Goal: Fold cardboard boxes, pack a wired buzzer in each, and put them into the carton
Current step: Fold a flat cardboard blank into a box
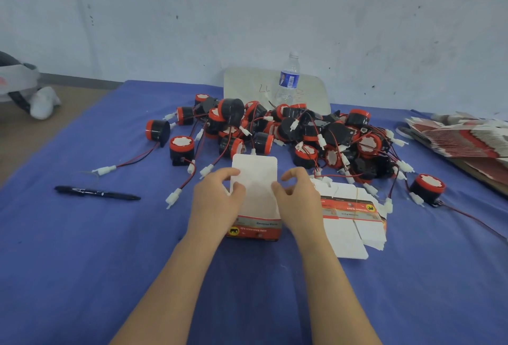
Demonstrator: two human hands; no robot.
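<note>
A small red and white cardboard box (254, 196) stands on the blue cloth in the middle, its white flap raised and open toward me. My left hand (213, 201) grips its left side, thumb on the flap. My right hand (298, 199) grips its right side. Just right of the box lies a small bundle of flat box blanks (353, 218). Behind the box sprawls a heap of black and red wired buzzers (288, 132) with white connectors. One buzzer (427, 189) sits apart at the right. No carton is in view.
A black marker pen (96, 193) lies at the left on the blue table cloth (82, 262). A water bottle (288, 80) stands before a white board (247, 86) at the back. A large stack of flat blanks (461, 138) lies at the far right.
</note>
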